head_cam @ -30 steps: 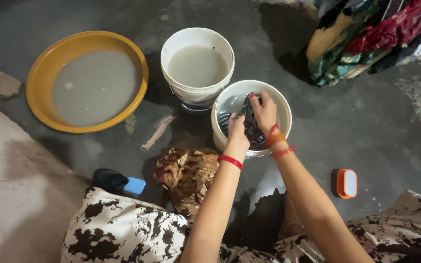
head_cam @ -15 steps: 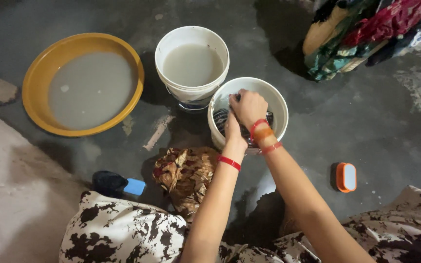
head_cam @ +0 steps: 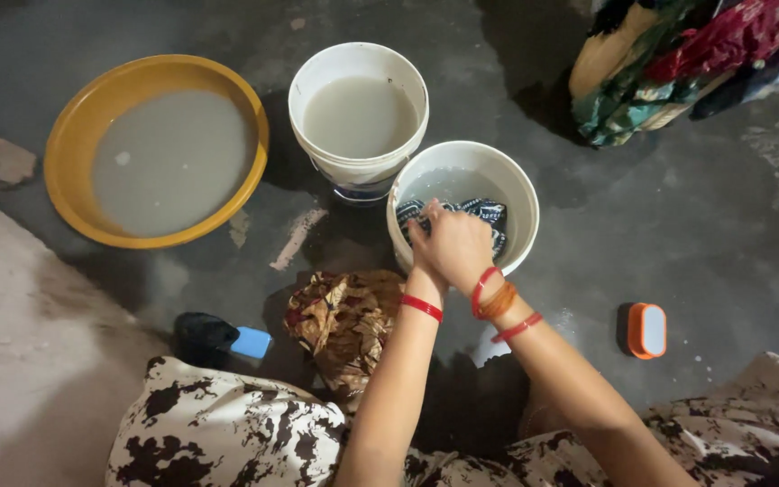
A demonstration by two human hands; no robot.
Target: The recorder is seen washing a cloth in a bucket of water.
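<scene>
My two hands are pressed together over the near side of a small white bucket (head_cam: pixel 520 185) that holds water. My right hand (head_cam: pixel 463 245), with orange bangles at the wrist, lies on top. My left hand (head_cam: pixel 423 257), with a red bangle, is mostly hidden under it. The fingers of both curl down onto a dark blue-and-white patterned cloth (head_cam: pixel 487 213), which lies soaking in the bucket's water. My knees, in brown-and-white patterned fabric, are at the bottom edge.
A larger white bucket (head_cam: pixel 310 72) of murky water stands just behind, and a yellow basin (head_cam: pixel 65 153) of murky water sits left. A brown crumpled cloth (head_cam: pixel 344 316), a blue brush (head_cam: pixel 247 343) and an orange soap case (head_cam: pixel 646 330) lie on the wet floor. Colourful clothes (head_cam: pixel 678 63) are heaped top right.
My hands have lowered the dark cloth from above the bucket down into its water and drawn back toward the near rim.
</scene>
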